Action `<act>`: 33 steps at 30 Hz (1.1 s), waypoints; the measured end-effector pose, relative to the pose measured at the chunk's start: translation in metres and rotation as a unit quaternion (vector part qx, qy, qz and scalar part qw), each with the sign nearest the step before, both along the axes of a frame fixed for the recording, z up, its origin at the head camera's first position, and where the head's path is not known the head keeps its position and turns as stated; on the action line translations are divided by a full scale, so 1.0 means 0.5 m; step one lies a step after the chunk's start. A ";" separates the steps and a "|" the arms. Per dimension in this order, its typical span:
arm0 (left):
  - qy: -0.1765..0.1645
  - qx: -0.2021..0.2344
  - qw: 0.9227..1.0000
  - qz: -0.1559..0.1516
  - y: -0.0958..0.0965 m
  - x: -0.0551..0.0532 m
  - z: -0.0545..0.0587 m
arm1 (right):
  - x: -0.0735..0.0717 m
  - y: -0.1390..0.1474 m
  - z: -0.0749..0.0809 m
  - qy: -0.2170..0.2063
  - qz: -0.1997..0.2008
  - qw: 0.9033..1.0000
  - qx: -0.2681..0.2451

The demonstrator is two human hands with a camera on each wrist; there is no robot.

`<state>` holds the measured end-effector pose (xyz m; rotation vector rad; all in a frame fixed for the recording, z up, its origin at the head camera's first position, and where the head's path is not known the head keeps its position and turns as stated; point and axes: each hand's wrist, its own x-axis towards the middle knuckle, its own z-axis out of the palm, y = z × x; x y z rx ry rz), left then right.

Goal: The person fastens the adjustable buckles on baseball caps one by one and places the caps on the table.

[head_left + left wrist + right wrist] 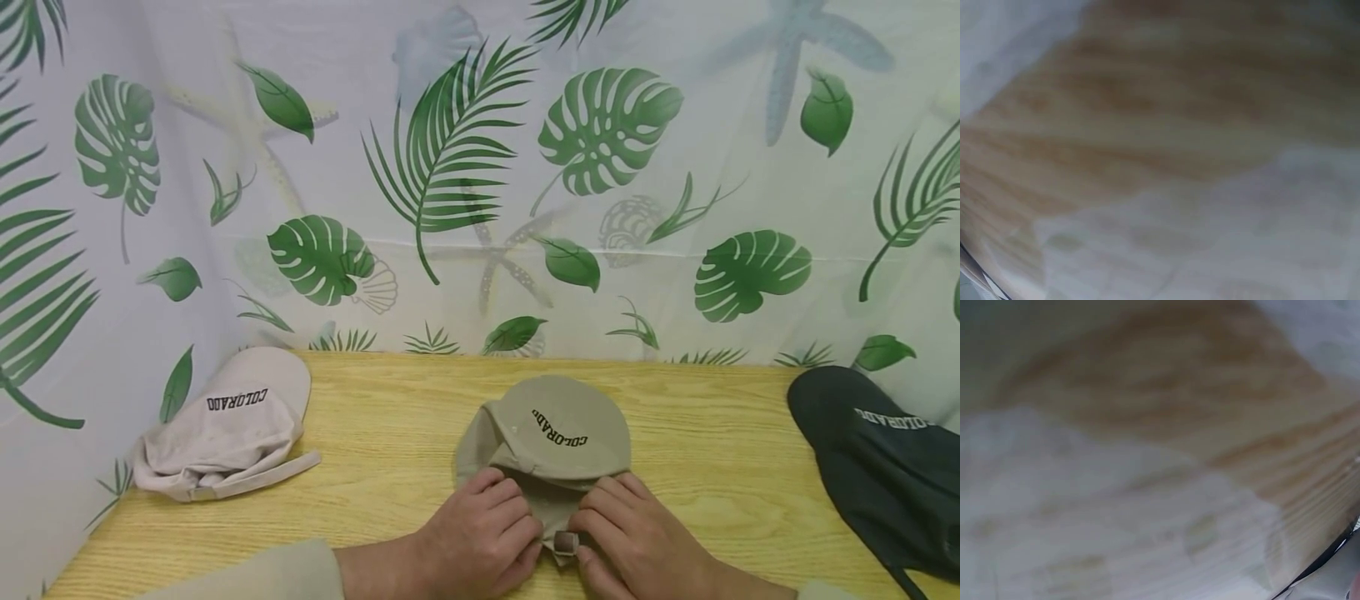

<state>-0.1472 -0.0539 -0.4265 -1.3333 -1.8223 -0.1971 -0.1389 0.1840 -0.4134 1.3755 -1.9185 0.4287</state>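
Note:
An olive-khaki baseball cap [577, 404] lies at the front middle of the table in the head view, its dark COLORADO lettering upside down from here. At the near left of its opening, the left hand [483, 529] grips the edge with curled fingers. My right hand [637, 533] holds the near right edge, its thumb beside the strap's metal buckle [566, 543]. The buckle sits between the two hands. Part of the lower cap is hidden behind the fingers. Both wrist views are blurred and show neither hand's hold.
A pale beige COLORADO cap [232, 425] with a loose strap lies on the left of the wood-grain table [375, 417]. On the right, a black COLORADO cap [870, 450] runs past the frame edge. A leaf-printed white curtain [480, 317] stands along the back and left side.

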 end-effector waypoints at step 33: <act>-0.008 -0.020 1.000 -0.012 0.000 0.006 0.005 | 0.002 -0.028 -0.006 0.028 0.020 0.999 -0.008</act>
